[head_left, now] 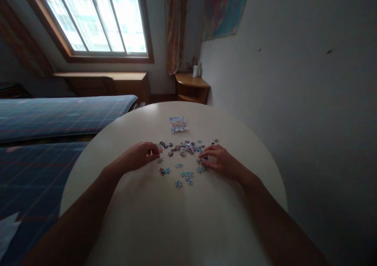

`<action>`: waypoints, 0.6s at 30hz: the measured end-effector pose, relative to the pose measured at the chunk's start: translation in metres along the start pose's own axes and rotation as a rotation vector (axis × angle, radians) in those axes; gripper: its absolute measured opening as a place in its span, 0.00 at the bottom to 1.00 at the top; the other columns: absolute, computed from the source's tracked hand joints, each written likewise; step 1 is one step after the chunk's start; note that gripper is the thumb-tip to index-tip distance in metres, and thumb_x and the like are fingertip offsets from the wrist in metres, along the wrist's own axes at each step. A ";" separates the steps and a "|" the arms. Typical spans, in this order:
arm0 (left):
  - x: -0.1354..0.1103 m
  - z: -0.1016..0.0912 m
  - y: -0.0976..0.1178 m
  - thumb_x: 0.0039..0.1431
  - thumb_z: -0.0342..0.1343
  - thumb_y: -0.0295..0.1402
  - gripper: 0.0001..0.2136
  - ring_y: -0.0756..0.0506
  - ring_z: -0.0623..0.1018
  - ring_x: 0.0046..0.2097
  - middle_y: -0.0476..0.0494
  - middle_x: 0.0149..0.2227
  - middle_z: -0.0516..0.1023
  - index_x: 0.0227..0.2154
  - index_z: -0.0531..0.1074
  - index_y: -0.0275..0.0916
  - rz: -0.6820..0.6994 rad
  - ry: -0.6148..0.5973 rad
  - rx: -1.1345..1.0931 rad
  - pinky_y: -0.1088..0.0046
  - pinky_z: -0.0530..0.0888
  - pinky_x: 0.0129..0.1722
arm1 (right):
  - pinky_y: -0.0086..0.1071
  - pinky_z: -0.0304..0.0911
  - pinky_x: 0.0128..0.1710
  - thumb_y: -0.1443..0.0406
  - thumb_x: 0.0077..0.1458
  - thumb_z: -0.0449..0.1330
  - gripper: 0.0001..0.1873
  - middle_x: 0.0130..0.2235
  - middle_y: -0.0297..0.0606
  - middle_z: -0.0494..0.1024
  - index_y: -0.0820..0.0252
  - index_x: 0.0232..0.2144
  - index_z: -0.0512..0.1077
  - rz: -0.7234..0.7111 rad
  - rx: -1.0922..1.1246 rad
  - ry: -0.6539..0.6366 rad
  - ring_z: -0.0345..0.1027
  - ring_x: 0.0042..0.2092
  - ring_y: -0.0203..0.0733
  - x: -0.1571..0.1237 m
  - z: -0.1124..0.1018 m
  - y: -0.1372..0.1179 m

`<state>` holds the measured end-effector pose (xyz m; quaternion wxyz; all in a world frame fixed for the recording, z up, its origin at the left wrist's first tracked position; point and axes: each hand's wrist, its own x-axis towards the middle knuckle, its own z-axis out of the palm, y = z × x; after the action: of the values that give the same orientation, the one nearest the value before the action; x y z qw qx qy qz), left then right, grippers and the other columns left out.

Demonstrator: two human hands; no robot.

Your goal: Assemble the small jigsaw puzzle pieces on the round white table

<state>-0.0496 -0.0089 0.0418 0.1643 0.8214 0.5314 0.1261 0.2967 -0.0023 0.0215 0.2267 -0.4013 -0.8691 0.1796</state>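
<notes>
A pile of small jigsaw puzzle pieces [188,145] lies mid-table. At its left edge, my left hand [144,155] has thumb and forefinger curled into a near-closed pinch; whatever is between the tips is too small to make out. My right hand [220,160] rests at the pile's right side, fingers apart, the tips by a light-blue puzzle piece [201,169]. Closer to me lie a joined cluster of light-blue pieces [187,175], a single blue piece [178,184] and a brown-and-blue pair [164,171]. Beyond the pile is a small picture sheet [178,124].
Everything lies on a round cream table [188,226]. A plaid-covered bed [44,167] borders it on the left, and a white wall [309,112] stands on the right. Past the table are a corner shelf [192,80], a wooden desk [126,77] and a bright window [97,18].
</notes>
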 end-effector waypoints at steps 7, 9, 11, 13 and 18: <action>-0.001 0.004 0.010 0.59 0.57 0.41 0.10 0.48 0.74 0.31 0.48 0.30 0.76 0.34 0.77 0.40 0.067 -0.133 -0.092 0.73 0.67 0.32 | 0.45 0.60 0.54 0.59 0.58 0.64 0.10 0.47 0.42 0.77 0.52 0.42 0.79 0.013 -0.003 -0.007 0.68 0.52 0.48 0.001 0.001 0.001; -0.001 0.008 0.016 0.58 0.59 0.42 0.11 0.47 0.74 0.33 0.47 0.31 0.76 0.35 0.77 0.40 0.099 -0.151 -0.099 0.73 0.68 0.33 | 0.45 0.60 0.54 0.60 0.58 0.64 0.10 0.47 0.43 0.77 0.53 0.42 0.79 0.010 -0.003 -0.013 0.68 0.52 0.48 0.001 0.001 -0.001; -0.002 0.011 0.021 0.56 0.61 0.43 0.12 0.46 0.75 0.35 0.46 0.34 0.77 0.37 0.77 0.40 0.133 -0.154 -0.097 0.72 0.69 0.36 | 0.45 0.60 0.54 0.60 0.58 0.63 0.10 0.47 0.43 0.77 0.53 0.42 0.79 0.014 0.001 -0.019 0.68 0.52 0.48 0.001 0.001 -0.002; -0.002 0.014 0.023 0.55 0.63 0.43 0.13 0.45 0.75 0.38 0.45 0.37 0.77 0.37 0.77 0.40 0.162 -0.160 -0.096 0.70 0.70 0.39 | 0.46 0.61 0.54 0.59 0.58 0.63 0.11 0.47 0.44 0.77 0.53 0.42 0.79 0.020 0.004 -0.019 0.68 0.52 0.49 0.001 0.001 -0.003; -0.001 0.018 0.023 0.57 0.62 0.40 0.09 0.44 0.76 0.42 0.45 0.41 0.77 0.37 0.78 0.41 0.225 -0.165 -0.114 0.68 0.70 0.46 | 0.47 0.60 0.54 0.59 0.58 0.63 0.11 0.48 0.44 0.77 0.54 0.42 0.79 0.027 -0.003 -0.026 0.68 0.52 0.49 0.001 0.001 -0.005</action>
<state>-0.0241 -0.0209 0.0343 0.2385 0.8727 0.4127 0.1058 0.2923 -0.0043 0.0229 0.2121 -0.4111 -0.8667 0.1865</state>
